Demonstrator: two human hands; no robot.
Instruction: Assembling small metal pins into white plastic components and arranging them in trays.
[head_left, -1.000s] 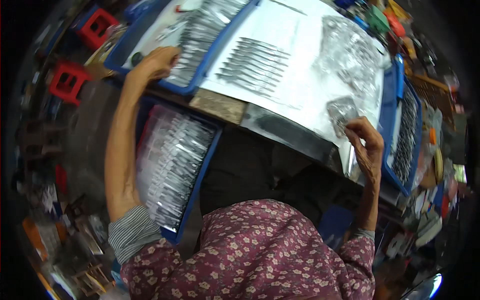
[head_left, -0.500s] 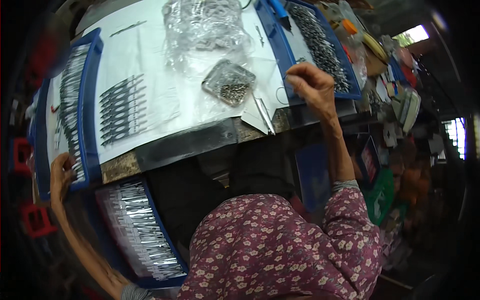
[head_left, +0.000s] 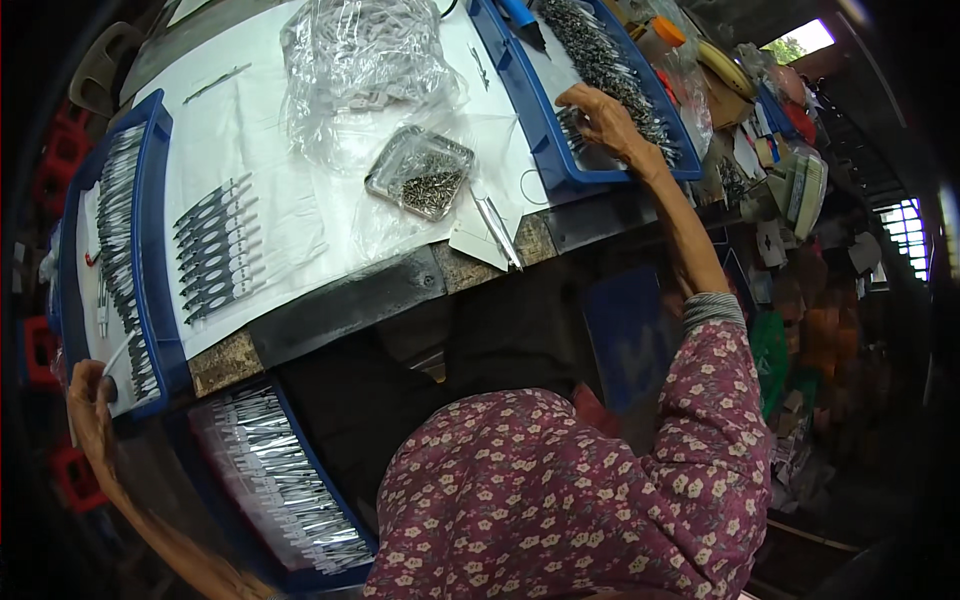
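Note:
My left hand (head_left: 92, 410) is at the near end of the left blue tray (head_left: 170, 350), fingers closed around what looks like a slim pale piece, its kind unclear. Slender silver-and-dark pen-like pieces (head_left: 118, 215) lie stacked in that tray. My right hand (head_left: 612, 125) hangs over the right blue tray (head_left: 555, 165), its fingers bent and apart, with nothing visible in them. Small metal parts (head_left: 600, 50) are heaped there beside the fingers. Between the trays, several dark pieces with oval middles (head_left: 215, 250) form a neat row on the white sheet (head_left: 300, 200).
A clear box of tiny metal parts (head_left: 430, 190) sits mid-table, before a plastic bag of grey pieces (head_left: 365, 60). A metal tool (head_left: 497, 230) lies near the table's front edge. Below the table at left, another blue tray holds silver pieces (head_left: 285, 470).
My right hand has moved from the near left edge of the right tray to over its parts, and its fingers have parted. My left hand has drawn back slightly toward me. The view has shifted.

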